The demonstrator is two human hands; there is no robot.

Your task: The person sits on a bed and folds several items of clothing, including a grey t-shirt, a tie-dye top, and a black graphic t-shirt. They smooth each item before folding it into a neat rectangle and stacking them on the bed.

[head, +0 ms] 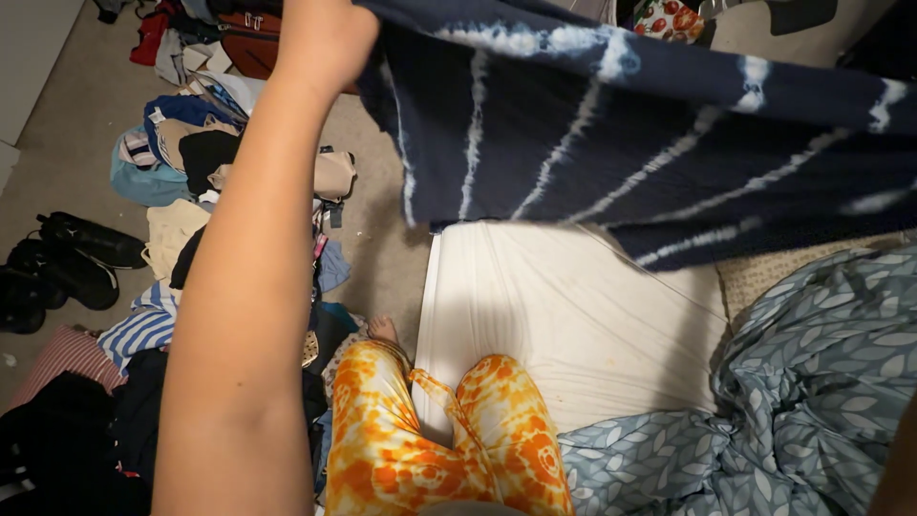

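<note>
We see a dark blue cloth with pale tie-dye streaks stretched across the top of the frame, from the upper middle out past the right edge, hanging in the air above a white mattress. Its upper left corner meets our left hand at the top of the frame; the hand is closed on that corner, the cloth dropping away to the right of the fist, though we cannot make out single fingers. Our right hand is out of the frame, so we cannot tell its fingers. At lower right lies a grey-blue leaf-print blanket. Bottom middle show orange tie-dye trousers. A heap of clothes and black shoes fill the left
</note>
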